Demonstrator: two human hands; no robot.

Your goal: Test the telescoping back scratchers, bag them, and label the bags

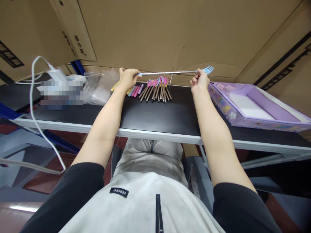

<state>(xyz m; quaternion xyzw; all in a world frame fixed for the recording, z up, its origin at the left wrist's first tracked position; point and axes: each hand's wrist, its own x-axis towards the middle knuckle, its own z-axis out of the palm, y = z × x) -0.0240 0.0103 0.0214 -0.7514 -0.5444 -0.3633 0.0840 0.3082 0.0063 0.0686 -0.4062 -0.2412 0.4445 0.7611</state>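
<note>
- Back scratcher, blue-clawed, stretched across 12 o'clock, along the far side of the black table.
- Left hand was clamped on its handle end; right hand was closed around it just beside the claw.
- Open purple box sat at 3 o'clock, white surfaces showing inside.
- Clear plastic bag lay at 10 o'clock, contents impossible to tell.
- Smaller scratchers lay bunched at 12 o'clock.

ITEM: back scratcher | FORM: slim, straight silver rod; light-blue claw head with curved prongs at the right end, light-blue piece at the left end | STATE: rod extended | POSE: near-horizontal, head end slightly higher | LOCATION: held at both ends, raised over the counter
</note>
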